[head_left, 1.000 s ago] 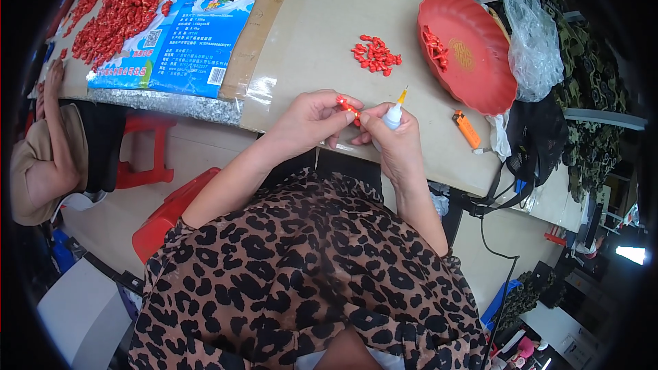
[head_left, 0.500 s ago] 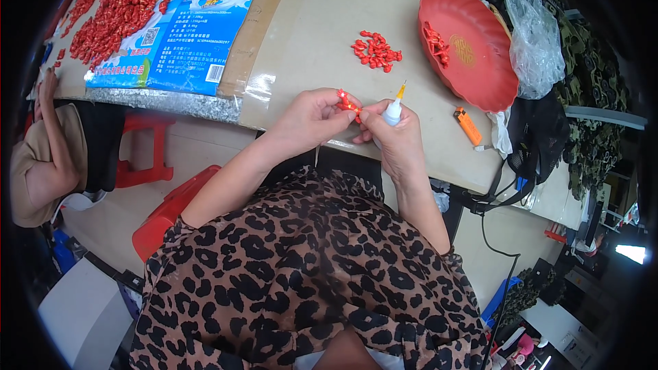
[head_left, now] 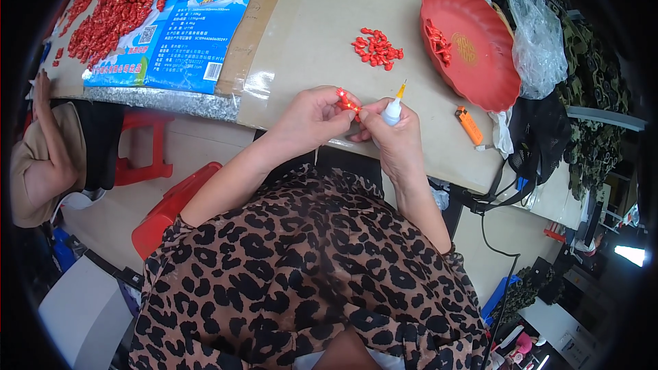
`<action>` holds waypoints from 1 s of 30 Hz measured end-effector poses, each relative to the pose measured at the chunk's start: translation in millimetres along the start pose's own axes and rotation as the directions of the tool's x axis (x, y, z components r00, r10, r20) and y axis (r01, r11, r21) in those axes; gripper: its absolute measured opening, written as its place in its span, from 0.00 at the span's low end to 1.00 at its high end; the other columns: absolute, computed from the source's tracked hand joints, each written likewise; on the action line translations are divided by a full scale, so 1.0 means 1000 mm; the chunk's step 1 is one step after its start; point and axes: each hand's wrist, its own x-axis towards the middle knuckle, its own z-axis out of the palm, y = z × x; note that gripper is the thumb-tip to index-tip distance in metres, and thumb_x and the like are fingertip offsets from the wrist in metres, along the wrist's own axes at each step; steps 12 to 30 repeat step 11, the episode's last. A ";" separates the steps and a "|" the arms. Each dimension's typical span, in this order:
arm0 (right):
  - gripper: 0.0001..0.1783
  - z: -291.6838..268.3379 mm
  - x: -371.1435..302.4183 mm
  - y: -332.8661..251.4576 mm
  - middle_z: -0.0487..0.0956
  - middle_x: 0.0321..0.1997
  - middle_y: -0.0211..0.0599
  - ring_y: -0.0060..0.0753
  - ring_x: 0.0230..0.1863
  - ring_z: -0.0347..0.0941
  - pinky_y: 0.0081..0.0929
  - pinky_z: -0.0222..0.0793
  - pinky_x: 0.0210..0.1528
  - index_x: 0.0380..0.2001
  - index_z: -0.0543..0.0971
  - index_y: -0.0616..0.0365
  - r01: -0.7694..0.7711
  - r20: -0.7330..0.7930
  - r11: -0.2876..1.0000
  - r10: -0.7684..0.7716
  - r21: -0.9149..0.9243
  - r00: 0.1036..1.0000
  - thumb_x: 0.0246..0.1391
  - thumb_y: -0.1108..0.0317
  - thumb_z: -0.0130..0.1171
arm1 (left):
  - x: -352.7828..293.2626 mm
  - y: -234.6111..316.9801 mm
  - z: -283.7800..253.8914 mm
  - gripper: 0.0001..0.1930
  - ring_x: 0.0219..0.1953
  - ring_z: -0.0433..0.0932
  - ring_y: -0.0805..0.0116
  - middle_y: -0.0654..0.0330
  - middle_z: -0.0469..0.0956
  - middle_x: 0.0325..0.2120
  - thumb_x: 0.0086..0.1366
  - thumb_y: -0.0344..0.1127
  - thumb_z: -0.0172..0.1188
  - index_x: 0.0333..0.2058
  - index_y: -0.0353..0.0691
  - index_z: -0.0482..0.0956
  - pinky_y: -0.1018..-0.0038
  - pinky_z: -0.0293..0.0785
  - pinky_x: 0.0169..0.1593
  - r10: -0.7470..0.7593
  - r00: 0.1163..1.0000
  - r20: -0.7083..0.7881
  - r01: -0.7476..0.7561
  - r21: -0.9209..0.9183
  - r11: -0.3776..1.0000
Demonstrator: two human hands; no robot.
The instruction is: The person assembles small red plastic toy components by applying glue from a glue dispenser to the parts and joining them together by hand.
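My left hand (head_left: 305, 120) is closed in a pinch on a small shiny red piece (head_left: 348, 103) with yellowish spots, just above the table's near edge. Against the same piece press the thumb and fingertip of my right hand (head_left: 397, 140). That hand also keeps a small white squeeze bottle (head_left: 392, 113) in its grip, its yellow needle tip pointing up and away from me. Beyond my hands lies a loose pile of small red pieces (head_left: 377, 48) on the table. The lower part of the bottle is hidden by my fingers.
A red scalloped bowl (head_left: 476, 62) with several red pieces stands at the right, near an orange lighter (head_left: 469, 125) and a clear plastic bag (head_left: 538, 41). At the far left, a blue printed sheet (head_left: 185, 48) bears a large red heap (head_left: 113, 17). Another person's arm (head_left: 55, 144) rests beside it.
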 end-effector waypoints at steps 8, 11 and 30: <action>0.04 0.001 0.000 0.000 0.71 0.21 0.32 0.19 0.20 0.69 0.17 0.71 0.22 0.22 0.71 0.66 0.004 -0.013 1.000 -0.004 -0.019 1.000 0.42 0.76 0.54 | 0.000 0.000 0.000 0.05 0.23 0.64 0.89 0.71 0.69 0.22 0.56 0.26 0.49 0.32 0.34 0.71 0.89 0.59 0.23 0.000 1.000 -0.001 0.000 -0.015 1.000; 0.04 0.001 0.000 0.001 0.71 0.21 0.32 0.19 0.20 0.69 0.16 0.71 0.22 0.22 0.71 0.66 0.007 -0.011 1.000 -0.008 -0.019 1.000 0.42 0.76 0.55 | -0.001 0.000 0.000 0.05 0.23 0.65 0.89 0.71 0.69 0.23 0.56 0.26 0.49 0.32 0.34 0.70 0.89 0.59 0.23 0.007 1.000 0.005 -0.007 -0.026 1.000; 0.04 0.001 0.000 0.001 0.71 0.21 0.32 0.19 0.20 0.69 0.16 0.71 0.22 0.22 0.71 0.66 0.007 -0.011 1.000 -0.008 -0.019 1.000 0.42 0.76 0.55 | -0.001 0.000 0.000 0.05 0.23 0.65 0.89 0.71 0.69 0.23 0.56 0.26 0.49 0.32 0.34 0.70 0.89 0.59 0.23 0.007 1.000 0.005 -0.007 -0.026 1.000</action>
